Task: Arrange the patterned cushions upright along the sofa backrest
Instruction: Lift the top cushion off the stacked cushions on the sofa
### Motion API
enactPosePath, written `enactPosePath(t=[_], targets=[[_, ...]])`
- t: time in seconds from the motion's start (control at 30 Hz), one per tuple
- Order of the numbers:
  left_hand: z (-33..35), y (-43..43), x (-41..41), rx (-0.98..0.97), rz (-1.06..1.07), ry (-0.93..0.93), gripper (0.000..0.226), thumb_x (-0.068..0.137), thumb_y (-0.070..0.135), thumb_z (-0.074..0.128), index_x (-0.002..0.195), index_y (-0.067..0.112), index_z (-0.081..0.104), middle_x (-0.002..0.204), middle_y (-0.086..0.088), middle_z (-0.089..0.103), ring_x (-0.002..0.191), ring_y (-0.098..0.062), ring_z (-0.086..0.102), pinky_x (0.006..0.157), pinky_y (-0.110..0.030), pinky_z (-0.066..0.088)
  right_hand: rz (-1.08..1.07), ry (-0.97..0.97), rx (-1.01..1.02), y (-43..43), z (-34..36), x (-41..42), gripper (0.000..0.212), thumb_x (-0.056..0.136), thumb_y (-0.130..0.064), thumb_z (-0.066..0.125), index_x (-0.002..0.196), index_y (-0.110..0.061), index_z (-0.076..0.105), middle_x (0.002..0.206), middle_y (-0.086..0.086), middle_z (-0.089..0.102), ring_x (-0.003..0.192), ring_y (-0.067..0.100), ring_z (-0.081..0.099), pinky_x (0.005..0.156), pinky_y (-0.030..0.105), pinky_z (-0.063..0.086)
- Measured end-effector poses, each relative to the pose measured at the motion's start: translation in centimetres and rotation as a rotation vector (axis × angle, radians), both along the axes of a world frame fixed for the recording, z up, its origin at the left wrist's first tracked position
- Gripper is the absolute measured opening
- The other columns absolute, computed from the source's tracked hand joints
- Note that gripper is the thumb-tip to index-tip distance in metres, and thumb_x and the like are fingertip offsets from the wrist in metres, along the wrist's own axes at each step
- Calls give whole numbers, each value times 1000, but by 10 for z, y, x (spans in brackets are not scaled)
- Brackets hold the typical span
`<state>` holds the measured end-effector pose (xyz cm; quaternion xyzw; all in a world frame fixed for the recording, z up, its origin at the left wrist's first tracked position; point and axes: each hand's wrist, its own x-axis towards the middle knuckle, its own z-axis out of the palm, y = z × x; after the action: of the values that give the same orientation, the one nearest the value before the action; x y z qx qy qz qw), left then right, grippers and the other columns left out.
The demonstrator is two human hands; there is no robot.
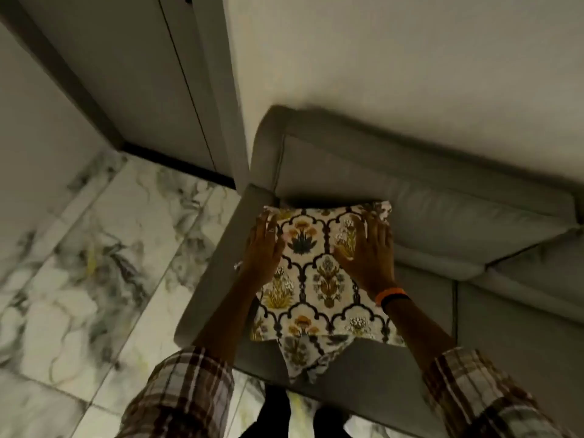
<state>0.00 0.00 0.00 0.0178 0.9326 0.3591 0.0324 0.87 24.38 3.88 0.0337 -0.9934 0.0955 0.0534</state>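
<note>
A cream cushion (319,279) with a dark arch lattice and yellow flower motifs leans in the left corner of the grey sofa (442,216), its top edge touching the backrest. My left hand (264,251) grips its upper left side with the fingers along the edge. My right hand (368,251) lies spread on its upper right part. A second patterned cushion (303,355) pokes out from under the first at the seat's front edge, mostly hidden.
The sofa's left armrest (218,267) runs beside my left arm. A marble-tiled floor (94,263) lies to the left, with a grey door (136,74) and a wall behind. The seat cushions (521,311) stretch to the right.
</note>
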Motion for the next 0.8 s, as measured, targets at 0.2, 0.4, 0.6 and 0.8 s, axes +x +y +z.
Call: enactPosePath(t=[0.2, 0.4, 0.6, 0.8], targets=[[-66, 18, 17, 392, 350, -436, 78, 96, 45, 53, 156, 12, 16, 164, -16, 16, 150, -35, 23, 119, -47, 27, -394, -255, -460, 41, -71, 29, 97, 81, -65, 67, 159, -26, 26, 166, 14, 28, 151, 39, 30, 121, 58, 32], [-72, 47, 22, 691, 609, -459, 82, 83, 34, 76, 150, 12, 34, 151, -11, 46, 136, -25, 48, 98, -25, 48, -640, -430, -1105, 71, -87, 20, 82, 77, -45, 86, 145, -18, 50, 135, 10, 70, 90, 15, 70, 73, 32, 59], [-11, 131, 53, 728, 528, -323, 93, 80, 20, 80, 153, 17, 22, 151, -1, 38, 134, -13, 39, 110, -25, 33, -655, -325, -1365, 141, -52, 61, 64, 90, -40, 76, 144, -16, 53, 123, 8, 73, 85, 16, 74, 56, 24, 58], [-7, 275, 66, 652, 304, -341, 102, 65, 15, 91, 147, 8, 31, 138, 3, 43, 131, -12, 41, 117, -38, 37, -590, -297, -1374, 314, -34, 107, 79, 82, -29, 85, 149, -22, 44, 142, 8, 66, 123, 30, 69, 89, 46, 61]])
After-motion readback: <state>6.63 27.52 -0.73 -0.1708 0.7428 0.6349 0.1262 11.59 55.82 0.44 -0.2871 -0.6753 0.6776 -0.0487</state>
